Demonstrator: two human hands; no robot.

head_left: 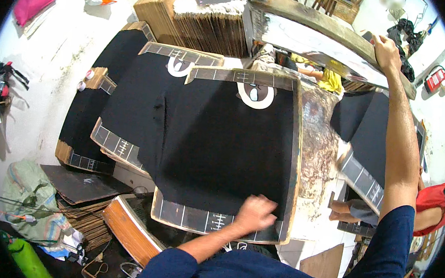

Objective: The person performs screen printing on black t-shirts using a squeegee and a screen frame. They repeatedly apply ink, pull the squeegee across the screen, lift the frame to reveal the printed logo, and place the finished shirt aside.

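A piece of black cloth is spread over a board with white grid marks along its near edge. Over the near right part of this cloth is my left hand, its fingers apart but slightly blurred, with nothing seen in them. At the far right my right hand grips the top wooden bar of a large frame. This frame stands tilted up beyond the board, a pale, stained panel below its bar. A white ring-shaped print with a dark centre shows at the cloth's far edge.
More marked boards with black cloth lie to the left, another cloth-covered board to the right. Stacked boards stand behind. A person in red is at the right edge. A green sack lies lower left.
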